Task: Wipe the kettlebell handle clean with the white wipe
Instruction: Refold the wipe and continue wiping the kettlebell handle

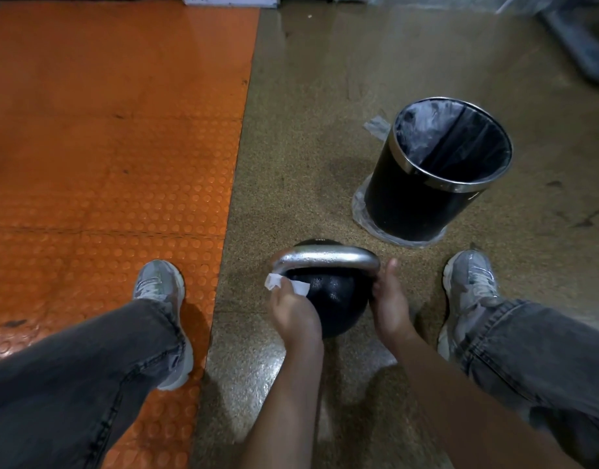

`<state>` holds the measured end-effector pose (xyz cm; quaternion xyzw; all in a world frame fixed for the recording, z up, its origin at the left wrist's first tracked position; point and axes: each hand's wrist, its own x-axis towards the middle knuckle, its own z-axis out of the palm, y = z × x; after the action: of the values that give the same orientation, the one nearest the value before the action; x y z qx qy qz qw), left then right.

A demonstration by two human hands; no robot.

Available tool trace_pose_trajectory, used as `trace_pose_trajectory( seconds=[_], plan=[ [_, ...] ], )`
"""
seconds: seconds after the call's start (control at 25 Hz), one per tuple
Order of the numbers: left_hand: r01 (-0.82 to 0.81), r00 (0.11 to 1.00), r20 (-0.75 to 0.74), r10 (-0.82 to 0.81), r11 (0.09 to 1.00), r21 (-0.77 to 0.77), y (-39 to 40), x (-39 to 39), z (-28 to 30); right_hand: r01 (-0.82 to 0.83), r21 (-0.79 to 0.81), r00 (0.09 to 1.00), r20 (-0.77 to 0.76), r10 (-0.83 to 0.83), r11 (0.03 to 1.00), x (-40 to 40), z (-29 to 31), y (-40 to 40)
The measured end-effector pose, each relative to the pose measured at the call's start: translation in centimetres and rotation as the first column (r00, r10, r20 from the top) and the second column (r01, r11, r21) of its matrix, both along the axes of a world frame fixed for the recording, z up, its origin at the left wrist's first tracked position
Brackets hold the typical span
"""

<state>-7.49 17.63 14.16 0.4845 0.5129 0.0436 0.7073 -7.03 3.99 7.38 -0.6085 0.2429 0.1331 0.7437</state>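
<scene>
A black kettlebell (331, 296) stands on the speckled floor between my feet. Its silver handle (325, 258) arches across the top, with droplets on the metal. My left hand (293, 311) pinches a crumpled white wipe (286, 285) at the left base of the handle, where it meets the ball. My right hand (389, 299) grips the right end of the handle, thumb pointing up beside the metal. The fingers of both hands are partly hidden behind the kettlebell.
A black bin (436, 170) with a chrome rim and a plastic liner stands just beyond the kettlebell, to the right. An orange studded mat (105, 147) covers the floor on the left. My feet in grey trainers flank the kettlebell. A grey machine leg (582, 45) lies far right.
</scene>
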Motion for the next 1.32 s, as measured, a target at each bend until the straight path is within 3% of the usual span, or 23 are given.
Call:
trace_pose_trajectory(
  seconds=[0.2,0.36,0.56,0.88,1.0,1.2,1.32],
  plan=[
    [-0.08,0.997,-0.036,0.076,0.984,-0.156,1.3,0.9,-0.3,-0.006,0.01,1.0,-0.023,0.006,1.0,-0.2,-0.5,-0.3],
    [-0.086,0.995,-0.058,0.078,0.985,-0.15,1.7,0.9,0.3,0.013,0.004,1.0,-0.008,-0.013,1.0,0.1,-0.8,-0.2],
    [-0.15,0.987,-0.004,0.158,0.931,-0.333,2.9,1.8,1.8,0.011,0.013,1.0,-0.003,-0.011,1.0,0.3,-1.3,-0.4],
    [-0.186,0.964,0.017,0.267,0.716,-0.673,5.7,2.4,1.0,0.019,0.06,1.0,0.014,-0.02,0.998,0.2,-1.1,-0.5],
    [-0.227,0.951,-0.012,0.31,0.666,-0.711,5.5,1.4,1.3,0.021,0.068,1.0,-0.006,-0.021,0.997,0.2,-1.0,-0.6],
    [-0.3,0.887,-0.055,0.459,0.481,-0.824,5.0,2.2,0.4,0.029,0.081,1.0,0.004,-0.03,0.996,0.2,-0.9,-0.4],
    [-0.312,0.875,-0.038,0.483,0.503,-0.806,4.6,1.6,-0.1,0.057,0.085,0.998,0.017,-0.059,0.995,0.1,-0.6,-0.4]
  ],
)
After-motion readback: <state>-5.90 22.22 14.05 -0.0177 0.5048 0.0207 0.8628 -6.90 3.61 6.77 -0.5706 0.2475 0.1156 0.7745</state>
